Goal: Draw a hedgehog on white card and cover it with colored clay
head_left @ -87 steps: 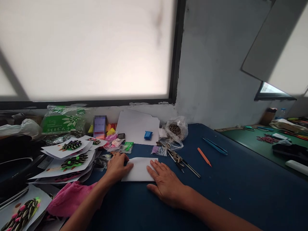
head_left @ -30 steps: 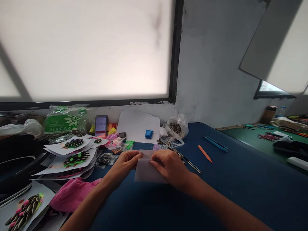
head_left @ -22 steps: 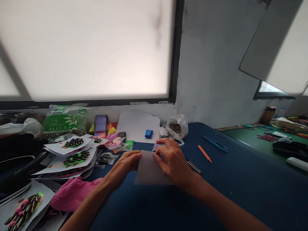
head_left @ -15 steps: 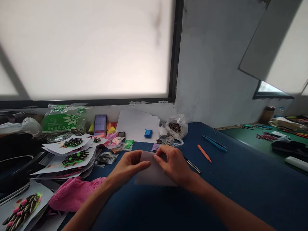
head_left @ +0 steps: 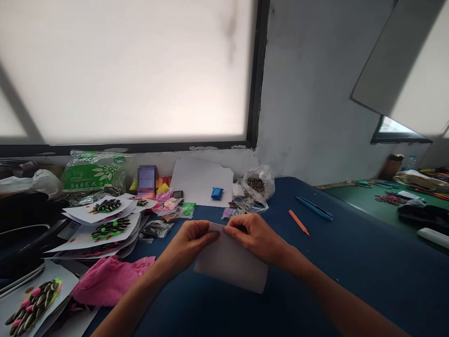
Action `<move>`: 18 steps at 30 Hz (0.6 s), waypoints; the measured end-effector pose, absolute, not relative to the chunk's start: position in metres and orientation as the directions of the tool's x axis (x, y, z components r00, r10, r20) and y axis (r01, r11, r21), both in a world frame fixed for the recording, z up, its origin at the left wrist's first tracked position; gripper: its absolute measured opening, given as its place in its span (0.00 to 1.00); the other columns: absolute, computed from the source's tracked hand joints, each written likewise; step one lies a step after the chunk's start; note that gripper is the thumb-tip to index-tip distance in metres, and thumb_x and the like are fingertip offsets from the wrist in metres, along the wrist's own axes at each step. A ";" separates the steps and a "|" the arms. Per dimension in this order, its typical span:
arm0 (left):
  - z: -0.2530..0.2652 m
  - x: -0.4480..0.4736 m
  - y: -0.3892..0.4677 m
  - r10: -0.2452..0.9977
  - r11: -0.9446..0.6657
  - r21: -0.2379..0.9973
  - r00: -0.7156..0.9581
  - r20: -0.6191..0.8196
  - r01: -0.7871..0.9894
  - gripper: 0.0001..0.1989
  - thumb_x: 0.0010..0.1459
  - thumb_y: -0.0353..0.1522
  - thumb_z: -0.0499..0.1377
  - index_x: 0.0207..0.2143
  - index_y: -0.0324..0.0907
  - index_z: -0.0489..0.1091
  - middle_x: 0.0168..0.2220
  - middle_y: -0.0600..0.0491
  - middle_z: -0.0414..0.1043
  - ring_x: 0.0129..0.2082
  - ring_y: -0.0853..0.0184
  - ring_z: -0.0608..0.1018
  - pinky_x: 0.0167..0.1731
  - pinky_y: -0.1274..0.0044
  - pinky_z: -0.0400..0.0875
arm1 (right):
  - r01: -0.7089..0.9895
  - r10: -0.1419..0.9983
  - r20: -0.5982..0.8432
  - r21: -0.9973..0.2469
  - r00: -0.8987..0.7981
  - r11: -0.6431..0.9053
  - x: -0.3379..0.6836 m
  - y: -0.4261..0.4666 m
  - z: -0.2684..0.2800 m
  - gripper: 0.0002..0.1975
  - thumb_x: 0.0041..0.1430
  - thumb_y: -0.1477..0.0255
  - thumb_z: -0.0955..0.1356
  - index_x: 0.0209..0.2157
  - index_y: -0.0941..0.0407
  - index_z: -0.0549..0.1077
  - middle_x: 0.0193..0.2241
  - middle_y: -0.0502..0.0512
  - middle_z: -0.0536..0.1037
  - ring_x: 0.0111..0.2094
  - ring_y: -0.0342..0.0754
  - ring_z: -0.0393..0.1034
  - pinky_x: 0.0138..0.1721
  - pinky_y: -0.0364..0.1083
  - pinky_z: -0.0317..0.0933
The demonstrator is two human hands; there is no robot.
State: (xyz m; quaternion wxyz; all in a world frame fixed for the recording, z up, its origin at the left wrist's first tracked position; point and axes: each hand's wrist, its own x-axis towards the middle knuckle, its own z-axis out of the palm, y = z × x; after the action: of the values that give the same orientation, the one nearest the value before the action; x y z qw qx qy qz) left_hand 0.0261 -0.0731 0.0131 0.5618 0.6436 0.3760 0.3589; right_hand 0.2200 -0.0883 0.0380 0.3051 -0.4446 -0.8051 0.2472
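A sheet of white paper [head_left: 233,262] hangs tilted over the dark blue table, gripped along its far edge by both hands. My left hand [head_left: 194,238] pinches it near the top left corner, thumb on the near side. My right hand [head_left: 254,236] pinches the same edge just to the right, fingers curled behind it. The near side looks blank. Beyond the hands lie a small purple packet [head_left: 227,213] and a blue packet [head_left: 217,193], the latter on a stack of white paper [head_left: 189,180].
At left are sheets with sunflower-seed designs [head_left: 112,228] and a pink cloth [head_left: 112,281]. A clear bag of seeds [head_left: 257,185] stands near the wall. An orange marker [head_left: 299,223] and blue tweezers [head_left: 314,207] lie to the right. A green table [head_left: 365,206] adjoins beyond.
The paper's lower edge has swung down toward me and to the right, showing more of the sheet. Both hands keep their pinch at its far edge.
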 end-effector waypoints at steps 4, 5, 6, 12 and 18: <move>0.012 0.027 -0.073 0.878 -0.078 0.994 0.478 0.033 0.075 0.21 0.48 0.49 0.65 0.27 0.39 0.74 0.24 0.55 0.72 0.23 0.69 0.70 0.22 0.81 0.60 | 0.555 0.869 0.274 -0.681 -0.411 0.478 0.219 -0.088 0.034 0.14 0.64 0.70 0.63 0.26 0.58 0.73 0.22 0.49 0.70 0.24 0.41 0.61 0.24 0.40 0.52; 0.012 0.027 -0.073 0.876 -0.079 0.994 0.481 0.033 0.075 0.21 0.48 0.50 0.65 0.27 0.39 0.74 0.24 0.55 0.72 0.23 0.69 0.69 0.23 0.81 0.60 | 0.559 0.870 0.279 -0.677 -0.406 0.478 0.219 -0.088 0.033 0.15 0.65 0.70 0.63 0.25 0.58 0.72 0.22 0.48 0.69 0.24 0.41 0.60 0.24 0.40 0.52; 0.012 0.027 -0.073 0.873 -0.080 0.994 0.486 0.031 0.079 0.21 0.48 0.50 0.65 0.27 0.39 0.74 0.24 0.55 0.72 0.23 0.69 0.69 0.23 0.81 0.60 | 0.566 0.871 0.283 -0.671 -0.402 0.479 0.219 -0.088 0.032 0.15 0.65 0.69 0.63 0.24 0.58 0.71 0.21 0.48 0.68 0.23 0.41 0.60 0.24 0.41 0.51; 0.013 0.026 -0.073 0.859 -0.092 0.990 0.511 0.022 0.112 0.21 0.50 0.50 0.63 0.28 0.39 0.74 0.26 0.54 0.73 0.25 0.67 0.71 0.24 0.80 0.62 | 0.603 0.863 0.309 -0.621 -0.399 0.501 0.221 -0.086 0.026 0.19 0.66 0.66 0.63 0.21 0.57 0.63 0.19 0.46 0.63 0.22 0.41 0.56 0.23 0.42 0.47; 0.015 0.028 -0.075 0.879 -0.062 0.996 0.477 0.023 0.066 0.20 0.50 0.49 0.64 0.29 0.40 0.74 0.26 0.54 0.75 0.26 0.66 0.74 0.24 0.80 0.64 | 0.606 0.858 0.339 -0.609 -0.385 0.512 0.219 -0.084 0.020 0.19 0.67 0.66 0.61 0.21 0.56 0.60 0.19 0.46 0.62 0.22 0.41 0.56 0.23 0.42 0.47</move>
State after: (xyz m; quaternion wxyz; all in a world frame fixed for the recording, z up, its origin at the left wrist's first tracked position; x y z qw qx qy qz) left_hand 0.0279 -0.0748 0.0146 0.5762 0.6376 0.3703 0.3526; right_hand 0.2186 -0.0839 0.0204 0.3200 -0.4527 -0.8085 0.1974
